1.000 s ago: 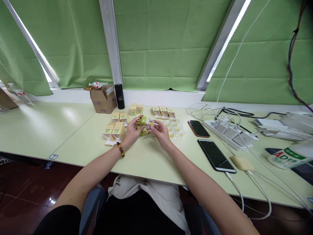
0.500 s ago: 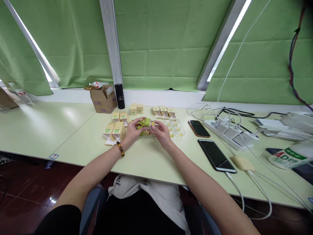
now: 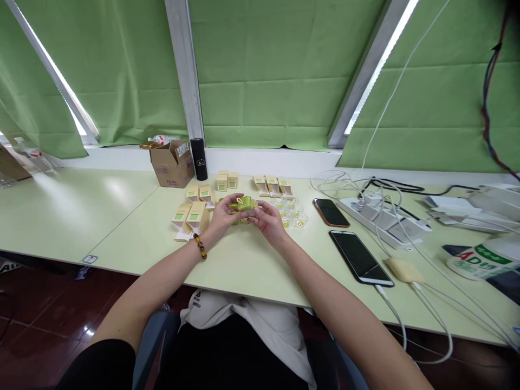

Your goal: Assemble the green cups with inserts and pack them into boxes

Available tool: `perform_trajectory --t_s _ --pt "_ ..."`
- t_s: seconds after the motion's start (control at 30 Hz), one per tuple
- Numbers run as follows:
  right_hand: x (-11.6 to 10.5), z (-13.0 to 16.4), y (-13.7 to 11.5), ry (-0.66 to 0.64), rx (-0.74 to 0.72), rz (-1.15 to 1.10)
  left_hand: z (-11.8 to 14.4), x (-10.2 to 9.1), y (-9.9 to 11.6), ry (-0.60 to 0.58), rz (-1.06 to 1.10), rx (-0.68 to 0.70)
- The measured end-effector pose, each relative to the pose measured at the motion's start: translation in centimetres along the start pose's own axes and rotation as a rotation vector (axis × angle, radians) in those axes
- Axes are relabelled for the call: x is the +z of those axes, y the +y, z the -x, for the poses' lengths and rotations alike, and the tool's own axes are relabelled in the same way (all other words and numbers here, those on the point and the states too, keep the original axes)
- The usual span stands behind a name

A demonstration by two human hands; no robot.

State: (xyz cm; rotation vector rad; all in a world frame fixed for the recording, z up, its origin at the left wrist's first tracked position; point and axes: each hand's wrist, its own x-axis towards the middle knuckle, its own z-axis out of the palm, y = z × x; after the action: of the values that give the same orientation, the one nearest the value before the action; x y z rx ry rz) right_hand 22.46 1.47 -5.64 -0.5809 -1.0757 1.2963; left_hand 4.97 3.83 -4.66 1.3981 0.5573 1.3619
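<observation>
Both hands meet above the table in the middle of the view. A small green item with a pale yellow loop is in the fingers of my left hand, which is closed on it. At its right end my right hand pinches a small clear piece with a yellow spot, up against the green item. More green and yellow shows just below the fingers, mostly hidden. Several clear plastic pieces with yellow centres lie right of my right hand. Opened cream cartons with green labels stand to the left.
More cream cartons stand farther back. A brown cardboard box and a black cylinder are by the wall. On the right lie two phones, a white power strip with tangled cables, and a white bottle.
The green item has turned and shifted slightly right in my fingers, with its yellow loop now nearer my right hand. Both hands stay in almost the same place.
</observation>
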Motion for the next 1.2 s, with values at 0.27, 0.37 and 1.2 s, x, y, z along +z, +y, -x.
perform_trajectory --t_s 0.27,0.37,1.2 --pt "-0.2 -0.1 -0.1 0.038 0.002 -0.091 0.0 -0.1 -0.2 0.016 -0.067 0.067" --pt "0.0 -0.1 0.0 0.069 -0.015 -0.103 0.0 0.0 -0.3 0.012 -0.130 0.083" --pt "0.5 0.4 0.4 -0.016 -0.237 0.283 0.1 0.2 -0.3 -0.001 -0.126 0.097"
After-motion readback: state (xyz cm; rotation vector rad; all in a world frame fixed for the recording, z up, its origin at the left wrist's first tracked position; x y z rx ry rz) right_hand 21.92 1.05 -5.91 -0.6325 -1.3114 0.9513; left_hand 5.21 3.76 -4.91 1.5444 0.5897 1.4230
